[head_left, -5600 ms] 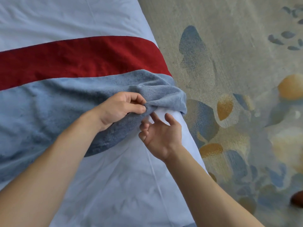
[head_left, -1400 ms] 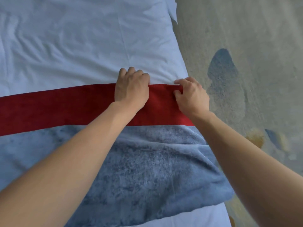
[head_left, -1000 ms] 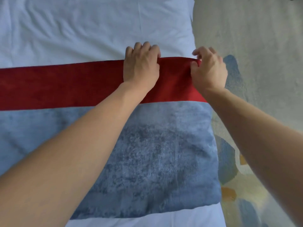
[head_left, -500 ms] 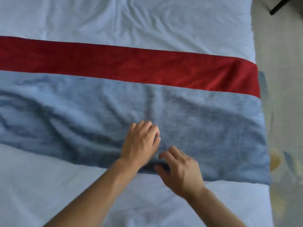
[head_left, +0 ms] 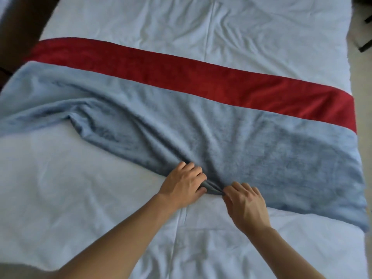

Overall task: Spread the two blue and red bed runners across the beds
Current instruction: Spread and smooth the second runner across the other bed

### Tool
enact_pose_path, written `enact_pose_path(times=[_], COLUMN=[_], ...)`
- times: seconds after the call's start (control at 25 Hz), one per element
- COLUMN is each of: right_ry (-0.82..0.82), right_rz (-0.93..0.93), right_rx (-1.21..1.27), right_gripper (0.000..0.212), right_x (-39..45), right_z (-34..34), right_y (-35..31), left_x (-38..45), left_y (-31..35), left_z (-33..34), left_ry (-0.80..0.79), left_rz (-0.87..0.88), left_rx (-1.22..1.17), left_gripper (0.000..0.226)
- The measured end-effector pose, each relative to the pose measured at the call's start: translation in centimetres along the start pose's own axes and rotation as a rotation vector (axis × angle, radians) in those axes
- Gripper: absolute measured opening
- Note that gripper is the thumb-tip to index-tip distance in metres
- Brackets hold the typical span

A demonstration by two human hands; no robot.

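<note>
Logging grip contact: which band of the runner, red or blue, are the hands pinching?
The blue band: both hands pinch its near edge; the red band lies untouched beyond.

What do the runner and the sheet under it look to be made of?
Runner: seemingly a plush, velvety pile fabric, matte; the blue part shows darker brushed patches, and it bunches in soft folds between the left hand and right hand. Sheet: likely smooth woven cotton or a blend, matte, with fine sharp creases.

Pale floor (head_left: 360, 81) showing along the right edge; dark furniture legs (head_left: 365, 47) standing at top right. Dark brown surface (head_left: 18, 27) showing at top left. Soft daylight falling evenly.
</note>
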State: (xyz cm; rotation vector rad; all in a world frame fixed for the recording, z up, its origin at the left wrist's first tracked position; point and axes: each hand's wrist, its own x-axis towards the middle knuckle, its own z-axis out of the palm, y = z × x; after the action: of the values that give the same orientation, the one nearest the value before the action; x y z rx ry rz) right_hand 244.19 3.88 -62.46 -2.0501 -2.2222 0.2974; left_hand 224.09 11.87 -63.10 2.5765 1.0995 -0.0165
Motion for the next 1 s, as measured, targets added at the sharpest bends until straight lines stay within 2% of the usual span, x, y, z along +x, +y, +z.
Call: enact_pose_path(times=[0.12, 0.28, 0.48, 0.68, 0.8, 0.92, 1.0], right_ry=[0.006, 0.043, 0.055, 0.056, 0.101, 0.133, 0.146], right_rz=[0.021, -0.089, -0.207, -0.070, 0.026, 0.118, 0.131], right_rx=[-0.001, 0.104, 0.226, 0.099, -0.040, -0.123, -0.124], right_gripper=[0.021, 0.022, 0.014, 0.021, 0.021, 0.014, 0.013], right_x=[-0.1, 2.4, 9.4, 17.0, 19.7, 21.3, 21.2], right_z=[-0.9, -1.4, -0.2, 5.2, 8.5, 9.7, 9.3], right_y=[-1.5, -8.7, -23.4, -34.5, -37.2, -37.7, -38.3], left_x=[-2.6, -7.4, -15.4, -20.9, -22.5, -23.0, -24.1], left_y=[0.1, -5.4, -18.9, -35.3, -42.3, -46.2, -47.6], left_z=[-1.0, -3.5, -7.8, -9.6, -8.8, -8.5, -8.9], left_ry=[0.049, 0.146, 0.233, 0.312, 0.303, 0.331, 0.329], left_rz=[-0.091, -0.222, -0.460, -0.626, -0.543, -0.406, -0.363], left_rx=[-0.034, -0.035, 0.052, 0.145, 0.213, 0.233, 0.212], left_gripper=[0.025, 0.021, 0.019, 0.021, 0.023, 0.008, 0.009])
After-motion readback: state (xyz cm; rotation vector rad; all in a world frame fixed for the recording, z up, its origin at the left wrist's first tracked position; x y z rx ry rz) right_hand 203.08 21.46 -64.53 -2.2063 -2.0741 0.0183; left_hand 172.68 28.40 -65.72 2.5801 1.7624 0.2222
